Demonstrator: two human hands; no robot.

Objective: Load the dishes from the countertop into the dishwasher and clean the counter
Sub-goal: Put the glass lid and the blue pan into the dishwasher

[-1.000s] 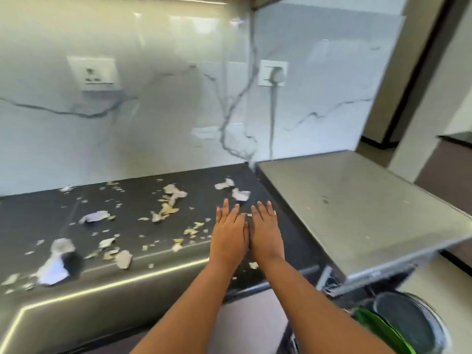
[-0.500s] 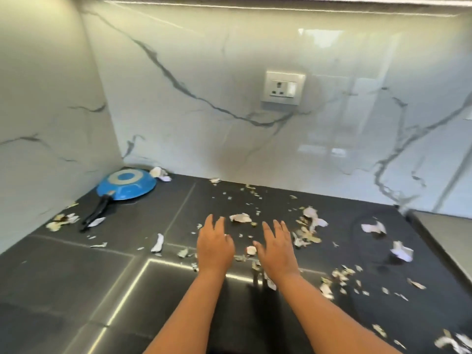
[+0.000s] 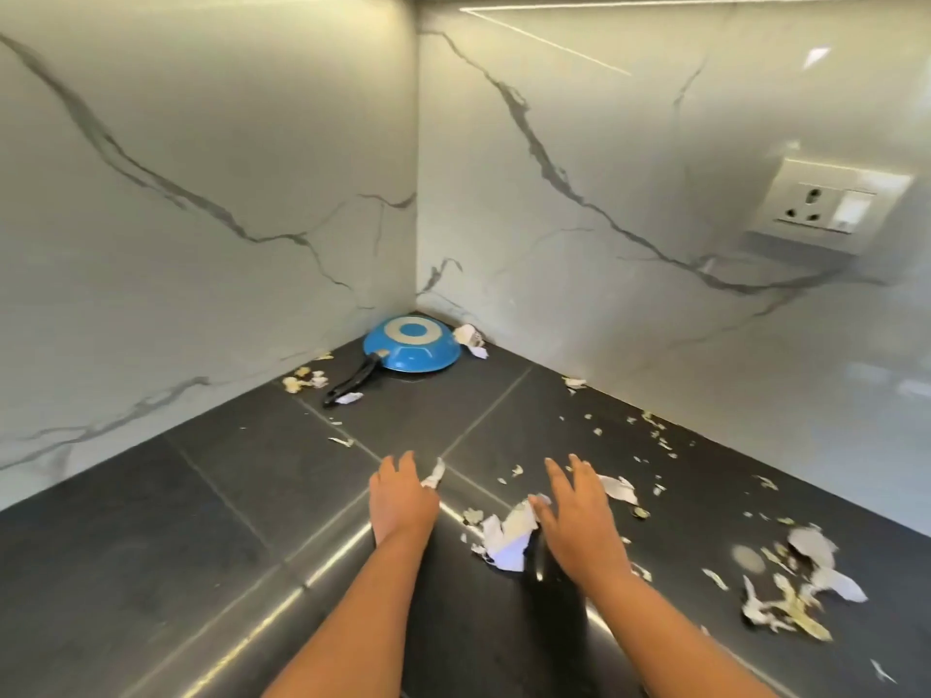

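Observation:
A blue frying pan (image 3: 412, 350) lies upside down in the far corner of the dark counter (image 3: 201, 496), its black handle pointing toward me on the left. Torn paper and food scraps (image 3: 506, 539) are scattered over the counter's middle and right. My left hand (image 3: 400, 498) hovers palm down over the counter with fingers relaxed, a small paper scrap at its fingertips. My right hand (image 3: 579, 521) is also palm down with fingers straight, beside a crumpled white scrap. Neither hand holds anything.
White marble walls meet at the corner behind the pan. A wall socket (image 3: 826, 206) sits on the right wall. A larger heap of scraps (image 3: 796, 586) lies at the right. More bits (image 3: 305, 382) lie near the pan handle.
The view has swung left from the dishwasher side to the corner with the pan. My hands, held together a second ago, have spread apart over the scraps.

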